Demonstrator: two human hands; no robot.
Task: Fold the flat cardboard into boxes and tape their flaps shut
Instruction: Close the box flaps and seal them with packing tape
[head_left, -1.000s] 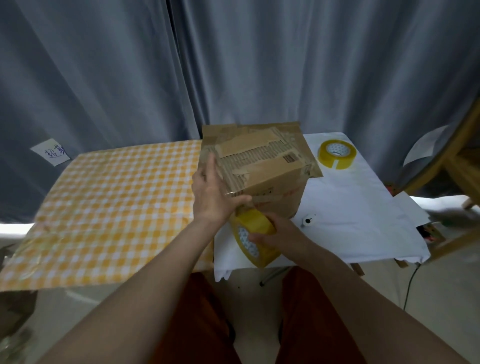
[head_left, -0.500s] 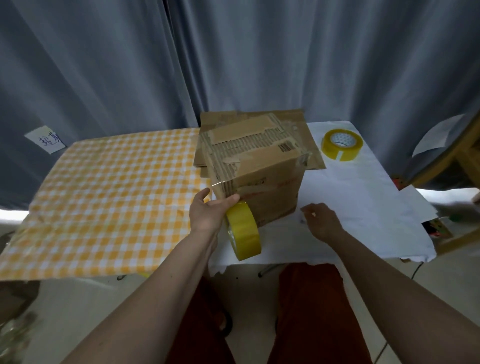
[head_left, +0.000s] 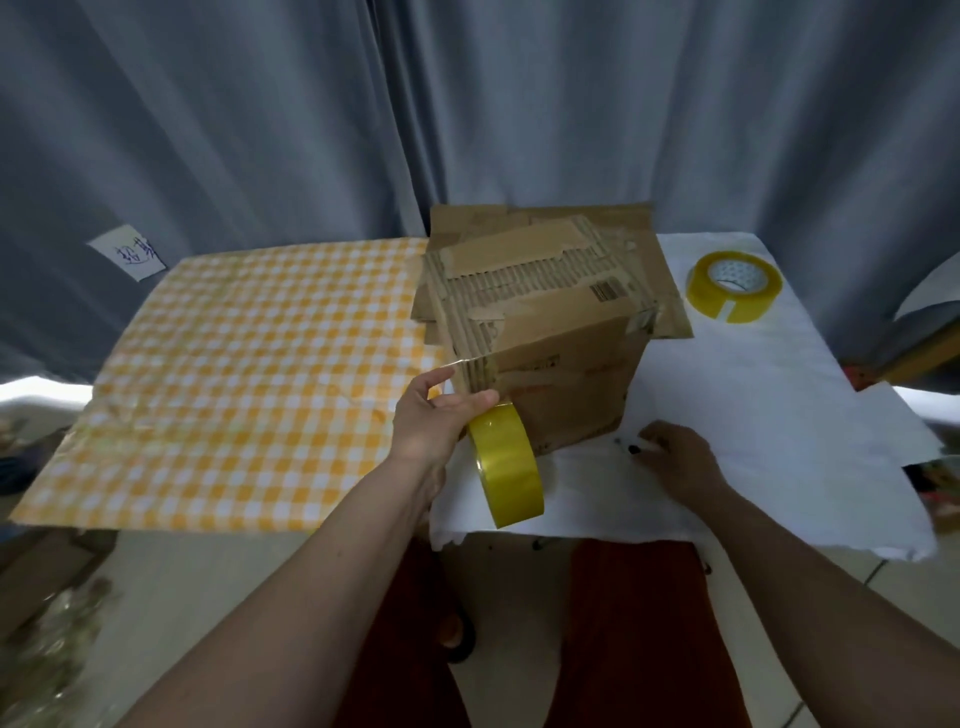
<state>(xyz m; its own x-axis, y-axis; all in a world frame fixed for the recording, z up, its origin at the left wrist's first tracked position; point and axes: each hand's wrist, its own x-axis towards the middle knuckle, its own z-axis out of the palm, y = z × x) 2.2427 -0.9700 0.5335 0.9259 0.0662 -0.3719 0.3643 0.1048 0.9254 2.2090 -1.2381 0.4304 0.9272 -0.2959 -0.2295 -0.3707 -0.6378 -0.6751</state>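
folded box (head_left: 540, 332) at 12 o'clock on the white cloth (head_left: 753, 415). left hand (head_left: 431, 421) pinching taut tape strip off the hanging tape roll (head_left: 506, 462), likely readying a cut. right hand (head_left: 675, 457), 3 o'clock, curled over a small dark cutter (head_left: 631, 448). spare roll (head_left: 733, 286) at 1 o'clock.

Blue handwriting on the paper note (head_left: 127, 252) and the box (head_left: 540, 332) label's print seem too blurred to read.
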